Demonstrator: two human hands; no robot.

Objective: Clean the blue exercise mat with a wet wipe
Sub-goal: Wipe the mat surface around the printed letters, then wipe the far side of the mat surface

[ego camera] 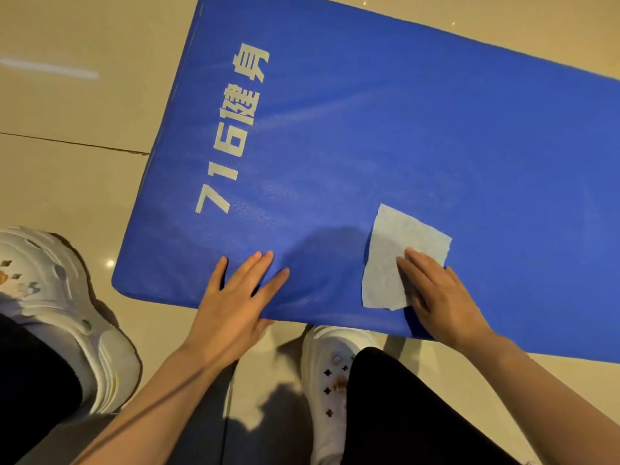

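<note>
The blue exercise mat [385, 135] lies on the floor, with pale printed characters along its left end. A pale wet wipe [392, 250] lies spread flat on the mat near its front edge. My right hand [436, 293] presses on the wipe's right side with straight fingers. My left hand [235, 297] rests flat on the mat's front edge, fingers spread, to the left of the wipe and apart from it.
Beige floor tiles [84, 105] surround the mat. My white clogs stand close to the mat's front edge, one [67, 307] at the left and one [328, 370] below the mat between my arms. Dark trouser legs cover the bottom corners.
</note>
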